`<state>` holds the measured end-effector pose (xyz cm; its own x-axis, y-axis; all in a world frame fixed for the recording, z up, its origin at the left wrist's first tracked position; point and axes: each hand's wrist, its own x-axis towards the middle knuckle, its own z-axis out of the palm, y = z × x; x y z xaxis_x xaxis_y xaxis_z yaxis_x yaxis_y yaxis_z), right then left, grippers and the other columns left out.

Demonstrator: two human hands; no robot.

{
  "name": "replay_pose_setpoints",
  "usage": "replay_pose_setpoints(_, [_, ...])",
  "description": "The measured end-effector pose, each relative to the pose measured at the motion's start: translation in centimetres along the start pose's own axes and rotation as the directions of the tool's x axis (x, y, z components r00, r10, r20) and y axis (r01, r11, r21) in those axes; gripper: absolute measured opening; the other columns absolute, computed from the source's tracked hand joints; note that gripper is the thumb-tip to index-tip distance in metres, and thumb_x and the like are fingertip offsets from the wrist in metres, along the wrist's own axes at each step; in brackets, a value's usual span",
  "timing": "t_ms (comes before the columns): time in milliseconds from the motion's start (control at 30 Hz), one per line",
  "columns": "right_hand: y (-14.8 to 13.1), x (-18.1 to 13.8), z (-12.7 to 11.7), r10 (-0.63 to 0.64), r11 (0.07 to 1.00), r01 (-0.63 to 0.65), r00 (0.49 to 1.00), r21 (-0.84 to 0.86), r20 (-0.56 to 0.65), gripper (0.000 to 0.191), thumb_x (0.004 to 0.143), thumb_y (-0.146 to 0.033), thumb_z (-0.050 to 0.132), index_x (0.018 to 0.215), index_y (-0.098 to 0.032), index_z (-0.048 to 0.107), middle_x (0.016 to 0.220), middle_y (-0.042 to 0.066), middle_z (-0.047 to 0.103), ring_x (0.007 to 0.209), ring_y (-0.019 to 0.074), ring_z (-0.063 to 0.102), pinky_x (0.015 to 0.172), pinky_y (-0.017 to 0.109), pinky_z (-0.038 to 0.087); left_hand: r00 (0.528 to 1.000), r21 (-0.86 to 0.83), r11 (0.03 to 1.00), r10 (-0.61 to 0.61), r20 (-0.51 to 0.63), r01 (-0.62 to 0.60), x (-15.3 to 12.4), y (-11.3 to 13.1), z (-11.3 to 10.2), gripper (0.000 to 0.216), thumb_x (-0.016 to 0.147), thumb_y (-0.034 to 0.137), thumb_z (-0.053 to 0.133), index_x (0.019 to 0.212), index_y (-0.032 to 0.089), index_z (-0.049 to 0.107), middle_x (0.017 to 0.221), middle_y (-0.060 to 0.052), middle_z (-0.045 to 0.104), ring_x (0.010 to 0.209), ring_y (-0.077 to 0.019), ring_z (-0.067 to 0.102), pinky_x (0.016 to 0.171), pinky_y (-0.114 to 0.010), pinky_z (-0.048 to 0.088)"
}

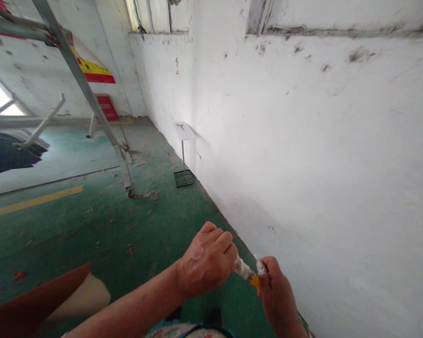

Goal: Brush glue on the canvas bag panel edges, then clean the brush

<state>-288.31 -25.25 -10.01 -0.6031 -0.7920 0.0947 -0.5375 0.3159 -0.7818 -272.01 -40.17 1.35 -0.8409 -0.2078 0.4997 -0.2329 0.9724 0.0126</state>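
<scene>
Our left hand (206, 260) and right hand (277, 293), grips clenched, hide most of a paint-caked tool (246, 272); its shape stays unclear beside the rough whitewashed wall (320, 164).

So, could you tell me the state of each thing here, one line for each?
left hand: closed in a fist around the tool
right hand: pinching the tool's other end
tool: held between both hands, coated with white, orange part showing
wall: white, scuffed and stained
floor: green, littered with debris
ladder: standing, tilted in view
small stand: upright beside the wall
</scene>
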Motion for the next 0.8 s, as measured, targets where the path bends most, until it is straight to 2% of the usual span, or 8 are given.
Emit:
replay_pose_setpoints(100, [0.8, -0.2, -0.2, 0.029, 0.998, -0.032, 0.998, 0.051, 0.051, 0.031, 0.095, -0.048, 0.032, 0.087, -0.023, 0.049, 0.054, -0.003, 0.051, 0.047, 0.0181, 0.052, 0.045, 0.027, 0.038, 0.984, 0.021, 0.984, -0.175, 0.014, 0.175, 0.2, -1.4, -0.5, 0.024, 0.09, 0.019, 0.046, 0.068, 0.017, 0.057, 0.068, -0.002, 0.053, 0.064, -0.0141, 0.048, 0.069, -0.033, 0.035])
replay_pose_setpoints(200, [1.4, -0.1, -0.4, 0.053, 0.991, -0.067, 0.992, 0.118, 0.118, 0.031, 0.096, -0.049, 0.033, 0.087, -0.024, 0.048, 0.051, -0.004, 0.049, 0.044, 0.0174, 0.051, 0.044, 0.026, 0.039, 0.957, 0.017, 0.967, -0.256, 0.136, 0.256, 0.2, -2.0, -0.8, 0.032, 0.095, 0.027, 0.044, 0.07, 0.017, 0.06, 0.067, -0.002, 0.055, 0.063, -0.0147, 0.051, 0.067, -0.032, 0.037])
replay_pose_setpoints(267, [1.4, 0.0, -0.5, 0.066, 0.987, -0.085, 0.987, 0.133, 0.145, 0.032, 0.096, -0.05, 0.032, 0.087, -0.024, 0.048, 0.05, -0.005, 0.049, 0.044, 0.0171, 0.051, 0.044, 0.025, 0.039, 0.951, -0.051, 0.966, -0.241, 0.193, 0.255, 0.0, -1.8, -0.8, 0.025, 0.095, 0.027, 0.046, 0.079, 0.017, 0.064, 0.075, -0.003, 0.059, 0.068, -0.0157, 0.055, 0.07, -0.032, 0.039])
replay_pose_setpoints(333, [1.3, 0.1, -0.5, 0.07, 0.986, -0.093, 0.983, 0.135, 0.167, 0.033, 0.096, -0.051, 0.031, 0.086, -0.024, 0.048, 0.05, -0.005, 0.048, 0.044, 0.0167, 0.051, 0.044, 0.025, 0.038, 0.963, -0.2, 0.957, -0.164, 0.216, 0.208, -0.2, -1.3, -0.8, 0.018, 0.093, 0.02, 0.049, 0.103, 0.019, 0.063, 0.092, -0.004, 0.063, 0.081, -0.016, 0.058, 0.075, -0.029, 0.042])
replay_pose_setpoints(400, [1.1, 0.1, -0.4, 0.067, 0.986, -0.093, 0.981, 0.136, 0.184, 0.033, 0.096, -0.052, 0.032, 0.086, -0.024, 0.047, 0.05, -0.006, 0.047, 0.044, 0.0162, 0.05, 0.044, 0.025, 0.037, 0.972, -0.337, 0.934, -0.038, 0.232, 0.117, -0.2, -0.9, -0.8, 0.03, 0.092, 0.015, 0.049, 0.12, 0.023, 0.056, 0.103, -0.003, 0.063, 0.088, -0.0144, 0.059, 0.077, -0.026, 0.043])
replay_pose_setpoints(500, [0.7, -0.1, -0.4, 0.054, 0.989, -0.08, 0.98, 0.127, 0.192, 0.033, 0.095, -0.052, 0.032, 0.086, -0.024, 0.047, 0.049, -0.006, 0.047, 0.043, 0.0158, 0.05, 0.043, 0.024, 0.037, 0.956, -0.33, 0.944, 0.113, 0.27, -0.019, 0.0, -0.6, -1.1, 0.02, 0.092, 0.016, 0.049, 0.107, 0.024, 0.061, 0.095, -0.001, 0.063, 0.083, -0.0146, 0.058, 0.075, -0.026, 0.042])
replay_pose_setpoints(600, [0.3, -0.2, -0.4, 0.047, 0.989, -0.073, 0.979, 0.128, 0.199, 0.034, 0.095, -0.053, 0.032, 0.084, -0.024, 0.047, 0.048, -0.006, 0.046, 0.043, 0.0152, 0.049, 0.043, 0.024, 0.036, 0.934, -0.211, 0.971, 0.174, 0.312, -0.11, 0.3, -0.2, -1.1, 0.009, 0.091, 0.02, 0.053, 0.087, 0.02, 0.06, 0.083, -0.003, 0.061, 0.077, -0.017, 0.055, 0.07, -0.029, 0.041])
replay_pose_setpoints(800, [-0.2, 0.0, -0.4, 0.08, 0.96, -0.145, 0.962, 0.24, 0.261, 0.033, 0.093, -0.053, 0.039, 0.081, -0.023, 0.047, 0.048, -0.008, 0.044, 0.039, 0.0123, 0.046, 0.039, 0.021, 0.034, 0.963, -0.016, 0.995, 0.1, 0.252, -0.099, 0.4, 0.3, -0.2, 0.016, 0.09, 0.02, 0.05, 0.075, 0.018, 0.056, 0.077, -0.004, 0.057, 0.069, -0.018, 0.05, 0.064, -0.031, 0.038])
